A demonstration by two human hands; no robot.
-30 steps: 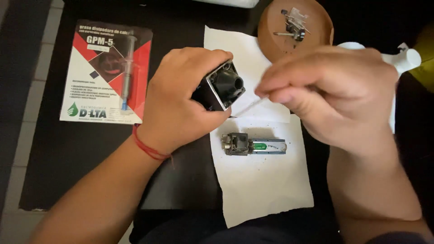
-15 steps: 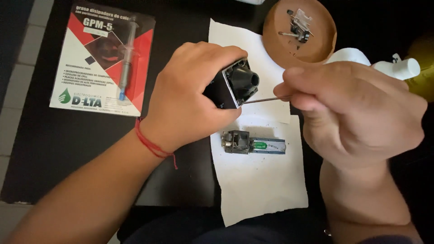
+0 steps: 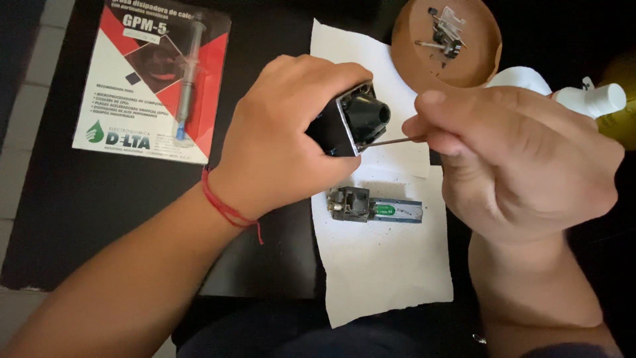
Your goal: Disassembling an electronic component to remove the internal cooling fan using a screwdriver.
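Left hand [image 3: 285, 139]: closed around a small black box-shaped part [image 3: 351, 119], fingers wrapped over its top and thumb underneath. The part is lifted above the table, its open square face with a dark round socket turned toward the right hand. A thin red cord [image 3: 225, 205] circles the wrist.

Right hand [image 3: 523, 159]: fingers curled, thumb and forefinger pinched shut on a thin metal pin [image 3: 391, 140]. The pin lies nearly level, its far tip at the lower edge of the black part's open face. Whether the tip touches the part cannot be told.

White paper sheet [image 3: 384, 272]: spread on the dark table [image 3: 99, 212], under both hands and reaching toward the near edge.

Small circuit board [image 3: 377, 207]: lies flat on the paper, just below the held part; grey metal block at its left end, green and blue strip running right. Not touched by either hand.

Brown round dish [image 3: 411, 46]: at the top, beside the paper's upper corner; holds a few small metal bits [image 3: 447, 30].

Red, black and white card pack [image 3: 156, 79]: flat on the table to the far left, well apart from the hands, with a syringe [image 3: 187, 73] sealed on its front.

White bottle cap [image 3: 593, 99]: at the right edge, behind the right hand, partly hidden.
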